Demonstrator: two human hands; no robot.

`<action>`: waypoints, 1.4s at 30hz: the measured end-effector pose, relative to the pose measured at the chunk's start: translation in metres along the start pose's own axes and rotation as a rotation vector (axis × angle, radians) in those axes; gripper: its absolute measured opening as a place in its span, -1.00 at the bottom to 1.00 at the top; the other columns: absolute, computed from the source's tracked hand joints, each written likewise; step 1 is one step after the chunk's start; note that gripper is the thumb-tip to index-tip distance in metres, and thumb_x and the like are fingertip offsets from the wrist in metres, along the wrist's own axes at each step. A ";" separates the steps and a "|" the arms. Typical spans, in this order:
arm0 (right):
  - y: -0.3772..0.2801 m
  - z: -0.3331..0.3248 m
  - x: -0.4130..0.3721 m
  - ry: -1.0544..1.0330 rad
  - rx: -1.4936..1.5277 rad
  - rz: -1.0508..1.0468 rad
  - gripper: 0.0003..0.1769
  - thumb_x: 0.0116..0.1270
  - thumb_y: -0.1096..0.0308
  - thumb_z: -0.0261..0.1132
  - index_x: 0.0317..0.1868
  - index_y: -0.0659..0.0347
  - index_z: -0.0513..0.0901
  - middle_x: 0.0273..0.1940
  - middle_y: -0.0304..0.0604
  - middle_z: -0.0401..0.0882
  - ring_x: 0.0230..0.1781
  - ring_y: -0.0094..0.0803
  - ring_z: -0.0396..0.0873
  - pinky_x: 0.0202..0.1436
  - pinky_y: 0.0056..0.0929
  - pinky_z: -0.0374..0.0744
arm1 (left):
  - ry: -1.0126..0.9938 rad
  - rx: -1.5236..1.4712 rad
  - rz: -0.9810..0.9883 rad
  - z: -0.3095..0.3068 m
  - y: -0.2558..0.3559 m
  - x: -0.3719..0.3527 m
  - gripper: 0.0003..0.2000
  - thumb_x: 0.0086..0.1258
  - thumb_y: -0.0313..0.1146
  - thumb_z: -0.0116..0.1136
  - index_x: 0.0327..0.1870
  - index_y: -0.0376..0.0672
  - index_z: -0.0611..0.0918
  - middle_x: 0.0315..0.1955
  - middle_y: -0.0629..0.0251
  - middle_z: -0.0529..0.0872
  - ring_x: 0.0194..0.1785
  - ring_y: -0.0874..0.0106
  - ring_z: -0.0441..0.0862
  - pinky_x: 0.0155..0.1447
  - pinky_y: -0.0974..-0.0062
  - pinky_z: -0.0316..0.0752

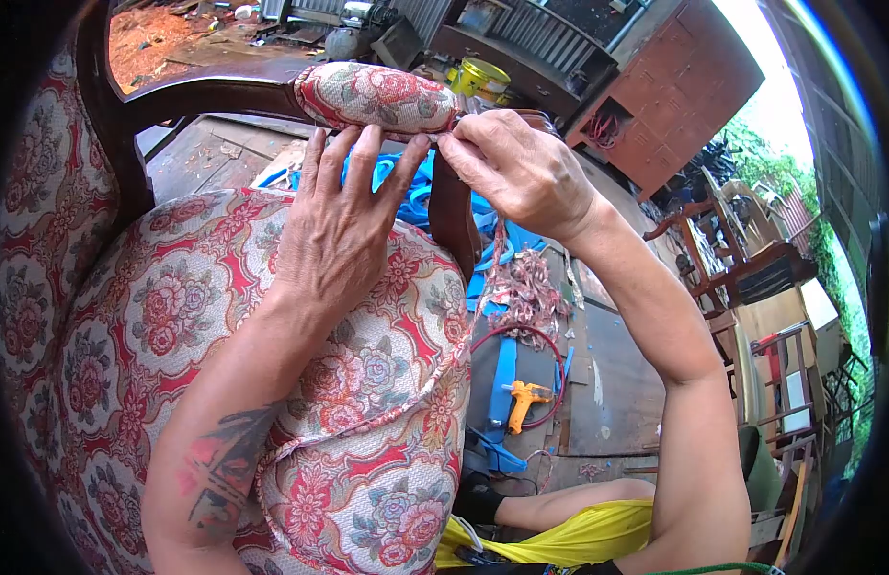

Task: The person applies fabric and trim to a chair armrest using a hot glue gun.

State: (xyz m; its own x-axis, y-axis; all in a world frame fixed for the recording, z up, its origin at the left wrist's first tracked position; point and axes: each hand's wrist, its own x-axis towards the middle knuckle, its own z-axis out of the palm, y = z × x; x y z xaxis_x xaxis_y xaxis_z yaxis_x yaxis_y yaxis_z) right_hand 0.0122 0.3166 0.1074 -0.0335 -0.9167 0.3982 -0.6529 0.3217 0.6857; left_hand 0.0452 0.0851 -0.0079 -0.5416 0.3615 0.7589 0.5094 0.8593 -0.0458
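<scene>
A chair with a floral seat [167, 297] and a dark wooden frame fills the left side. On its armrest is a floral padded cushion [377, 96]. My left hand [344, 201] lies against the near edge of this pad, fingers spread, fingertips on the fabric. At the pad's right end my right hand [526, 168] is closed, with thumb and index finger pinched at the edge beside the left index fingertip. What it pinches is too small to make out. A patterned fabric cord [406, 412] trails across the seat.
An orange glue gun [528, 404] lies on the floor to the right, near blue strapping [502, 379], a red cable and a heap of fabric scraps [531, 292]. A yellow bucket [481, 80] and an orange-brown cabinet [670, 91] stand behind. Wooden chair frames are at right.
</scene>
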 end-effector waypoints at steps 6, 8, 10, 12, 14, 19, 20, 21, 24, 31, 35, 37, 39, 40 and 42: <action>0.001 0.000 0.001 -0.034 -0.070 -0.038 -0.57 0.24 0.46 0.49 0.15 0.28 0.81 0.01 -0.09 0.70 -0.04 -0.18 0.77 -0.06 -0.28 0.84 | 0.002 0.007 0.002 0.001 -0.001 0.000 -0.12 0.37 -0.40 0.27 0.80 0.05 0.28 0.51 -0.04 0.36 0.63 -0.06 0.30 0.79 -0.23 0.11; 0.001 0.001 0.001 -0.047 -0.120 -0.054 -0.57 0.25 0.44 0.49 0.15 0.28 0.80 0.02 -0.09 0.70 0.00 -0.18 0.77 -0.02 -0.27 0.84 | 0.006 0.003 0.001 0.002 0.000 -0.001 -0.12 0.37 -0.39 0.28 0.80 0.05 0.27 0.52 -0.04 0.36 0.63 -0.06 0.30 0.79 -0.24 0.11; 0.001 0.002 0.001 -0.055 -0.130 -0.062 -0.57 0.25 0.43 0.48 0.15 0.29 0.80 0.02 -0.09 0.70 0.01 -0.17 0.77 0.00 -0.27 0.84 | 0.010 0.000 0.001 0.002 0.000 -0.001 -0.11 0.37 -0.39 0.28 0.80 0.05 0.27 0.52 -0.04 0.35 0.63 -0.06 0.30 0.79 -0.24 0.11; 0.002 0.002 0.002 -0.062 -0.141 -0.070 -0.57 0.25 0.41 0.48 0.16 0.29 0.80 0.03 -0.09 0.70 0.01 -0.17 0.76 0.02 -0.27 0.84 | 0.006 0.016 0.003 0.003 0.000 -0.001 -0.11 0.37 -0.39 0.28 0.80 0.04 0.27 0.53 -0.05 0.35 0.63 -0.07 0.30 0.79 -0.24 0.11; 0.002 0.003 0.001 -0.051 -0.176 -0.095 -0.55 0.25 0.40 0.48 0.18 0.28 0.79 0.04 -0.10 0.71 0.02 -0.18 0.76 0.03 -0.30 0.84 | 0.004 0.013 0.005 0.003 0.000 -0.001 -0.13 0.38 -0.38 0.28 0.80 0.03 0.28 0.52 -0.06 0.35 0.63 -0.08 0.30 0.78 -0.23 0.11; 0.001 0.001 0.001 -0.048 -0.184 -0.084 -0.53 0.25 0.39 0.48 0.19 0.27 0.80 0.05 -0.11 0.72 0.01 -0.21 0.74 -0.01 -0.28 0.80 | 0.025 0.000 0.023 0.003 -0.002 -0.001 -0.16 0.41 -0.37 0.25 0.78 -0.02 0.30 0.51 -0.10 0.36 0.62 -0.11 0.31 0.78 -0.23 0.12; 0.001 0.001 0.001 -0.048 -0.186 -0.078 -0.52 0.25 0.38 0.47 0.20 0.27 0.80 0.06 -0.11 0.72 0.01 -0.22 0.73 -0.02 -0.27 0.79 | 0.023 0.002 0.025 0.002 -0.001 -0.001 -0.17 0.42 -0.37 0.25 0.78 -0.04 0.30 0.51 -0.11 0.36 0.62 -0.12 0.31 0.77 -0.23 0.13; 0.001 0.002 0.000 -0.047 -0.185 -0.076 -0.52 0.25 0.38 0.47 0.20 0.27 0.80 0.06 -0.11 0.72 0.01 -0.22 0.73 -0.02 -0.27 0.79 | 0.019 0.004 0.027 0.001 -0.001 -0.001 -0.18 0.43 -0.37 0.24 0.78 -0.05 0.30 0.51 -0.13 0.36 0.62 -0.13 0.31 0.77 -0.23 0.13; 0.002 0.002 0.001 -0.052 -0.180 -0.077 -0.53 0.26 0.37 0.46 0.20 0.27 0.79 0.08 -0.10 0.71 0.02 -0.20 0.72 0.00 -0.22 0.76 | 0.010 -0.002 0.024 0.000 -0.001 -0.001 -0.18 0.42 -0.37 0.24 0.78 -0.05 0.30 0.52 -0.13 0.36 0.62 -0.14 0.31 0.78 -0.23 0.12; 0.005 0.001 -0.001 -0.083 -0.153 -0.092 -0.55 0.29 0.36 0.46 0.20 0.27 0.78 0.11 -0.08 0.69 0.05 -0.17 0.70 0.02 -0.21 0.74 | -0.008 0.006 0.008 0.002 0.001 0.000 -0.14 0.38 -0.39 0.27 0.79 -0.01 0.29 0.53 -0.13 0.36 0.63 -0.14 0.31 0.79 -0.24 0.11; 0.007 0.001 -0.001 -0.072 -0.147 -0.105 -0.56 0.28 0.36 0.47 0.17 0.26 0.78 0.10 -0.11 0.69 0.05 -0.18 0.70 0.04 -0.23 0.75 | 0.009 -0.023 -0.007 0.003 0.001 0.001 -0.09 0.34 -0.42 0.29 0.81 0.08 0.28 0.51 -0.11 0.37 0.61 -0.13 0.33 0.77 -0.26 0.14; 0.008 0.001 0.000 -0.062 -0.140 -0.113 -0.57 0.27 0.36 0.48 0.16 0.26 0.79 0.09 -0.12 0.69 0.04 -0.19 0.70 0.04 -0.24 0.77 | 0.013 -0.027 -0.006 0.002 0.001 0.001 -0.08 0.34 -0.42 0.30 0.81 0.11 0.28 0.50 -0.10 0.38 0.60 -0.13 0.34 0.77 -0.27 0.15; 0.010 0.001 -0.001 -0.053 -0.132 -0.123 -0.57 0.27 0.37 0.48 0.16 0.26 0.80 0.09 -0.14 0.69 0.04 -0.20 0.70 0.05 -0.25 0.78 | 0.024 -0.023 -0.004 0.001 0.001 0.001 -0.08 0.33 -0.42 0.31 0.81 0.11 0.28 0.51 -0.10 0.37 0.60 -0.12 0.34 0.76 -0.30 0.15; 0.011 0.002 -0.002 -0.050 -0.122 -0.127 -0.57 0.26 0.37 0.48 0.16 0.26 0.80 0.09 -0.16 0.69 0.04 -0.21 0.71 0.05 -0.26 0.79 | 0.023 -0.022 -0.004 0.001 0.001 0.001 -0.08 0.33 -0.42 0.31 0.81 0.11 0.28 0.51 -0.10 0.37 0.60 -0.12 0.34 0.76 -0.30 0.15; 0.014 0.004 -0.002 -0.046 -0.111 -0.132 -0.57 0.26 0.37 0.49 0.16 0.26 0.81 0.10 -0.18 0.70 0.04 -0.22 0.71 0.05 -0.27 0.80 | 0.028 -0.023 -0.004 0.001 0.001 0.001 -0.08 0.33 -0.42 0.32 0.80 0.11 0.29 0.51 -0.10 0.37 0.60 -0.12 0.32 0.75 -0.31 0.16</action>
State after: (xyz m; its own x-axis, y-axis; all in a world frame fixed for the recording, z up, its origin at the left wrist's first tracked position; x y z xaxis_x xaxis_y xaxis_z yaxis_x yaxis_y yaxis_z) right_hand 0.0004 0.3219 0.1135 0.0106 -0.9617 0.2740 -0.5667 0.2200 0.7940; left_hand 0.0445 0.0870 -0.0074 -0.5249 0.3477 0.7769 0.5226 0.8521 -0.0284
